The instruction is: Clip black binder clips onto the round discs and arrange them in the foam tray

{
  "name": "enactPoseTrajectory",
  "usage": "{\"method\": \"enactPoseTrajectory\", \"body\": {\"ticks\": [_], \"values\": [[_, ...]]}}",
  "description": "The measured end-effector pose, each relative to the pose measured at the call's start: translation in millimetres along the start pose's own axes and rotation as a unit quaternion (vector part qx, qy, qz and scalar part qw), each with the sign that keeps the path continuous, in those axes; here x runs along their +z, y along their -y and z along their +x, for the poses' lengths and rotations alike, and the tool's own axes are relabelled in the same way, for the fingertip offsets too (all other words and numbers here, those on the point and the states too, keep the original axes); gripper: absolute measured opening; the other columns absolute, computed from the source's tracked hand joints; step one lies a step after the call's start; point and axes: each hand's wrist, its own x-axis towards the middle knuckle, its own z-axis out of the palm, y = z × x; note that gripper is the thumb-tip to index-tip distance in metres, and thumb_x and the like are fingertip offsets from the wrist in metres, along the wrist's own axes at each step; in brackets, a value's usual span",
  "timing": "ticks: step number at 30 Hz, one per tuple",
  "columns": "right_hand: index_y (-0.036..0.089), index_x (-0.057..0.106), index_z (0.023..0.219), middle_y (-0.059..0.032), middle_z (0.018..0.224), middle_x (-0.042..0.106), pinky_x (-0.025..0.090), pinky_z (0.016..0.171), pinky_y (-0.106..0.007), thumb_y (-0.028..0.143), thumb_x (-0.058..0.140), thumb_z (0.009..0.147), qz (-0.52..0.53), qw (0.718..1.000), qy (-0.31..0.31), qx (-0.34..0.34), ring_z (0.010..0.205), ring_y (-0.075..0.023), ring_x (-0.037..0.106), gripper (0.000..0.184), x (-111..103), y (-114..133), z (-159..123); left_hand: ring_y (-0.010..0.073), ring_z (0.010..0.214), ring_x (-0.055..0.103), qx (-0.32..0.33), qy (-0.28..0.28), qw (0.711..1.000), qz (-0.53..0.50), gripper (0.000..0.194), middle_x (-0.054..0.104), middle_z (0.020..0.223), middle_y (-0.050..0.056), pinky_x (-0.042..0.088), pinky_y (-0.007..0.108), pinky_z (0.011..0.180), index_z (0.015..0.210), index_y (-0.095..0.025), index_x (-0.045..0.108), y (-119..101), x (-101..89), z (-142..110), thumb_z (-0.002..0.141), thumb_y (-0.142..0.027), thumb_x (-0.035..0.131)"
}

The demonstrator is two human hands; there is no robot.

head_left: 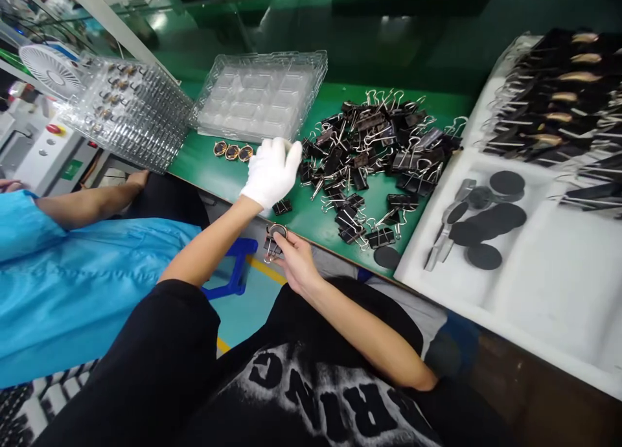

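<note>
My right hand (pixel 297 260), bare, pinches a black binder clip (pixel 273 245) with wire handles just off the table's front edge. A round metal-rimmed ring piece (pixel 276 230) sits at the top of that clip, under my thumb. My left hand (pixel 273 170), in a white glove, is over the green table with its fingers bent downward; the fingertips and anything between them are hidden. Left of it lie three round gold-rimmed parts (pixel 232 152) in a row. Beside its wrist lies a single binder clip (pixel 282 206). A heap of binder clips (pixel 369 139) spreads to its right.
Clear plastic trays (pixel 257 97) are stacked at the back, next to a tall stack of filled trays (pixel 138 116). At right, a white foam tray (pixel 549 259) holds dark discs (pixel 486 256) and clipped parts. A black disc (pixel 387 257) lies near the edge. A co-worker's blue sleeve (pixel 29 223) is at left.
</note>
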Motion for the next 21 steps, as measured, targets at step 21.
{"method": "enactPoseTrajectory", "body": {"ticks": [21], "values": [[0.018, 0.075, 0.088, -0.0034, 0.094, 0.076, 0.055, 0.062, -0.025, 0.050, 0.086, 0.073, 0.030, 0.999, -0.005, 0.016, 0.074, -0.0128, 0.068, 0.037, -0.3, -5.2, 5.7, 0.0308, 0.136, 0.053, -0.080, -0.041, 0.996, 0.014, 0.054, 0.058, 0.141, 0.015, 0.039, 0.050, 0.120, 0.134, -0.026, 0.056, 3.3, 27.8, -11.1, 0.104, -0.063, 0.030]]}}
